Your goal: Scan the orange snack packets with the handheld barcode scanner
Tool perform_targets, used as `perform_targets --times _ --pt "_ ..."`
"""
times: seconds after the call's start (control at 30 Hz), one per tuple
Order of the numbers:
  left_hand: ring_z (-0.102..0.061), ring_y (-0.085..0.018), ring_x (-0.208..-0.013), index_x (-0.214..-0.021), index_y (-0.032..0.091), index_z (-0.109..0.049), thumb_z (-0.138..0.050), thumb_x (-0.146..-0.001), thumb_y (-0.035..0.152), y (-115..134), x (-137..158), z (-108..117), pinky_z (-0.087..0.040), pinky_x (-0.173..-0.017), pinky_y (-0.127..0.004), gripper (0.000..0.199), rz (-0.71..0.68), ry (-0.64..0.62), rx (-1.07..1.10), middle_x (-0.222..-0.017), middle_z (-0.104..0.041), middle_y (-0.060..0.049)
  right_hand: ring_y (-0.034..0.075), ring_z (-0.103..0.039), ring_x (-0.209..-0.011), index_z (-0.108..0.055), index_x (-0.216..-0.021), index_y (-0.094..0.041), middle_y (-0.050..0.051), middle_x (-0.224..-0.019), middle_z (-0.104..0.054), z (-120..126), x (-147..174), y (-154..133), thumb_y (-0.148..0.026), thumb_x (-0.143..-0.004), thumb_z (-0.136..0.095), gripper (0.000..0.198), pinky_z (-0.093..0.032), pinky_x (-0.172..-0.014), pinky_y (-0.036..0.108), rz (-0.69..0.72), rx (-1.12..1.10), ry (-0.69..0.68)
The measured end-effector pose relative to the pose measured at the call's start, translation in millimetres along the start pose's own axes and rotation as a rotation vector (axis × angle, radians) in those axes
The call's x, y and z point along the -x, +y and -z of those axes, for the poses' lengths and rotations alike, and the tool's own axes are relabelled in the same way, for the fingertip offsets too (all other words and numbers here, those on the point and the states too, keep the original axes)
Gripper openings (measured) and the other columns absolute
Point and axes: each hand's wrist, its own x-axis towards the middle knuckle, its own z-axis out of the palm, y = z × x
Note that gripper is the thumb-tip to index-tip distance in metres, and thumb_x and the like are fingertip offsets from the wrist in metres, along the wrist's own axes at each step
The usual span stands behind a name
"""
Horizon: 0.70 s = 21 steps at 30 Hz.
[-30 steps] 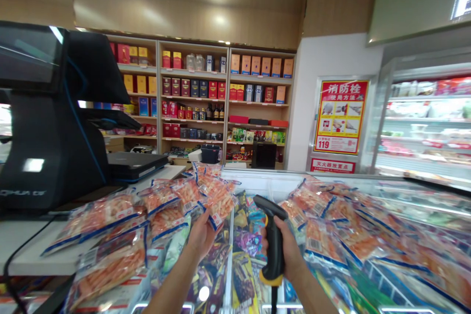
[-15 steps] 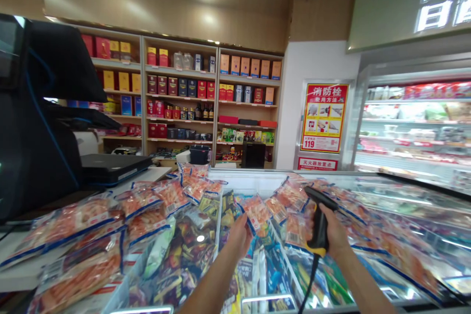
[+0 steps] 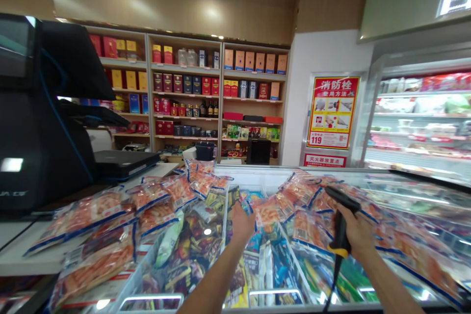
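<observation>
My right hand (image 3: 358, 233) grips a black and yellow handheld barcode scanner (image 3: 340, 230) by its handle, head tilted up and to the left. Its cable hangs down toward the freezer's front edge. Over the middle of the freezer, my left hand (image 3: 242, 225) has its thumb and fingers apart, and nothing shows between them. Just right of it lies a clear packet of pinkish-orange food (image 3: 268, 213), with a small gap visible. More such packets (image 3: 300, 190) are heaped on the freezer's right side, behind and beneath the scanner.
Similar blue-edged packets (image 3: 93, 262) cover the counter on the left. Frozen goods in dark bags (image 3: 195, 250) fill the freezer bins below. A black checkout machine (image 3: 47, 117) stands at left beside a flat black scale (image 3: 125, 161). Shelves of boxes (image 3: 184, 83) line the back wall.
My left hand has come away from the packet, which now rests to its right. The scanner and right hand have shifted right. The view has turned slightly left.
</observation>
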Motion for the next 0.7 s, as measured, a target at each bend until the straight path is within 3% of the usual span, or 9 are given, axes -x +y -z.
perform_targets --times 0.2,0.4,0.57,0.7 --pt "-0.01 -0.025 -0.124 -0.1 0.017 -0.042 -0.058 -0.055 0.009 36.8 -12.4 85.5 -0.004 -0.099 -0.033 0.049 -0.263 0.224 -0.46 -0.129 -0.028 -0.015 0.01 -0.045 -0.031 -0.049 -0.057 -0.016 -0.002 -0.041 -0.052 -39.7 19.8 2.5 -0.04 -0.056 -0.061 0.027 -0.035 -0.029 0.021 -0.003 -0.023 -0.169" --pt "-0.008 -0.03 -0.123 -0.099 0.017 -0.045 -0.054 -0.057 0.009 66.1 -2.3 165.8 0.002 -0.097 -0.041 0.043 -0.362 0.363 -0.758 -0.129 -0.028 -0.015 0.01 -0.046 -0.033 -0.05 -0.057 -0.015 -0.001 -0.041 -0.052 -89.0 48.1 15.4 -0.043 -0.056 -0.06 0.03 -0.035 -0.031 0.02 -0.064 -0.018 -0.315" --pt "-0.016 -0.03 -0.121 -0.083 0.022 -0.052 -0.053 -0.052 0.003 67.2 11.0 198.5 0.005 -0.096 -0.043 0.036 -0.385 0.343 -0.851 -0.118 -0.043 -0.011 0.008 -0.045 -0.033 -0.05 -0.056 -0.014 -0.002 -0.039 -0.05 -120.5 75.6 24.7 -0.044 -0.06 -0.057 0.031 -0.035 -0.032 0.018 -0.037 0.008 -0.455" --pt "-0.021 -0.03 -0.119 -0.08 0.022 -0.054 -0.048 -0.059 0.003 64.8 12.9 203.0 -0.002 -0.096 -0.046 0.029 -0.385 0.322 -0.796 -0.109 -0.05 -0.012 0.008 -0.046 -0.034 -0.051 -0.057 -0.014 -0.002 -0.041 -0.051 -132.5 86.8 33.1 -0.045 -0.061 -0.057 0.032 -0.036 -0.033 0.019 -0.057 -0.017 -0.523"
